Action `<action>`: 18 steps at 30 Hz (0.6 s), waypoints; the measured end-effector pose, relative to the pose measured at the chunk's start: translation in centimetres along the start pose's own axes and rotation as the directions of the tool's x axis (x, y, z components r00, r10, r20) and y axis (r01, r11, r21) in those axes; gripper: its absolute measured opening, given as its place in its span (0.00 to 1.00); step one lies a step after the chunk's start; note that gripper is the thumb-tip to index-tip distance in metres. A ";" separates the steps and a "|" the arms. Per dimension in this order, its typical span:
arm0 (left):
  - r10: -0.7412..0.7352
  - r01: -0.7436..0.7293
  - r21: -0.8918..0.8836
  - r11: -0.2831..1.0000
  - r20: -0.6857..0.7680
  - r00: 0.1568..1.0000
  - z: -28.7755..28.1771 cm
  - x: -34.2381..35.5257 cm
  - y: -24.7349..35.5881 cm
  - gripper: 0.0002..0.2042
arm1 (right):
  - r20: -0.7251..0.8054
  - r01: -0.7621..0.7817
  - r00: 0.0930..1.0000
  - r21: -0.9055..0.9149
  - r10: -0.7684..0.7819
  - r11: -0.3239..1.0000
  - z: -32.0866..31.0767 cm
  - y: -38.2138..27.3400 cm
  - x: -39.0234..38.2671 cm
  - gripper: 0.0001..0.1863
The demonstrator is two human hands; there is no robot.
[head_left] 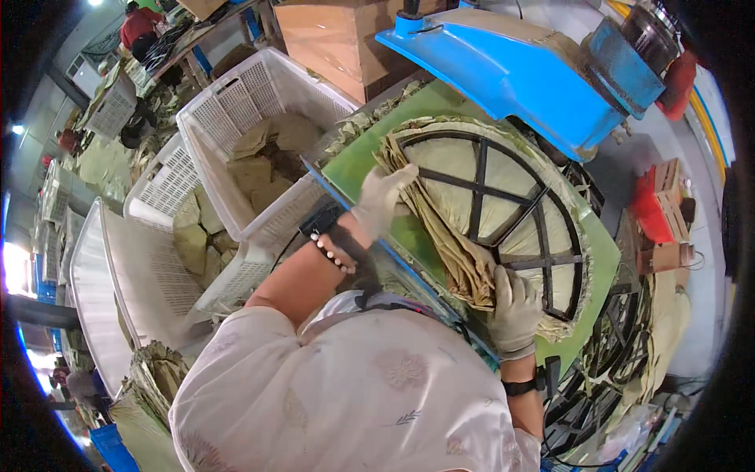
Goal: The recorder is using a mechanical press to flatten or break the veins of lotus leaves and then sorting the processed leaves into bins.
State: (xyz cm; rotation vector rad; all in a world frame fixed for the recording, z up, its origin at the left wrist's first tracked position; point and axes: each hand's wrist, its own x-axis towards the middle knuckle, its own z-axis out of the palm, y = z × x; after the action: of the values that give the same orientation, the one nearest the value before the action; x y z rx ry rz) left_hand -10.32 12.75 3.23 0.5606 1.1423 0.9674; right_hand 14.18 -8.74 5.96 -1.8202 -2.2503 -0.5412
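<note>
A thick stack of large, dried, pale green-brown leaves [444, 240] lies on a green board [602, 275], its folded edges facing me. On top of it rests a black fan-shaped frame [478, 189] with a curved rim and several crossing bars. My left hand [381, 197], in a white glove, is closed on the stack's far left corner, thumb and fingers at the edge. My right hand [515, 311], also gloved, closes on the near corner of the stack, beside the frame's lower end. Parts of the fingers are hidden by the leaves.
A blue press arm [503, 71] overhangs the board's far side. White plastic crates [263, 94] with leaf pieces stand at left, a cardboard box [330, 47] behind. More black frames [582, 409] and leaves lie at lower right. A red crate [654, 204] stands at right.
</note>
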 end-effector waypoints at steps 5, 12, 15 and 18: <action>0.549 -0.564 -0.029 0.825 0.273 0.790 -0.7 3.4 -2.0 0.17 | 0.011 -0.164 0.986 0.256 0.166 0.953 0.3 0.4 -0.4 0.28; 0.646 -0.671 -0.151 0.726 0.484 0.590 5.7 -4.4 3.7 0.11 | 0.044 -0.481 0.708 0.761 0.705 0.436 -1.1 5.5 -1.5 0.19; 0.445 -0.948 0.134 0.288 0.858 0.256 7.2 -5.8 -0.1 0.17 | 0.251 -0.303 0.494 0.947 0.833 -0.105 -2.0 7.3 -2.6 0.17; 0.360 -0.999 0.000 -0.037 0.933 -0.014 8.9 -4.9 -5.5 0.21 | 0.283 -0.123 0.369 0.959 0.885 -0.255 -3.0 9.2 -7.7 0.15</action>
State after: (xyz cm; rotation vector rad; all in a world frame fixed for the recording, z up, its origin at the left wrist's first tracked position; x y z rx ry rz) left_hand -0.58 6.63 4.45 2.4695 0.1280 0.9718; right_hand 24.64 -15.20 7.28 -1.2424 -0.4326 0.5387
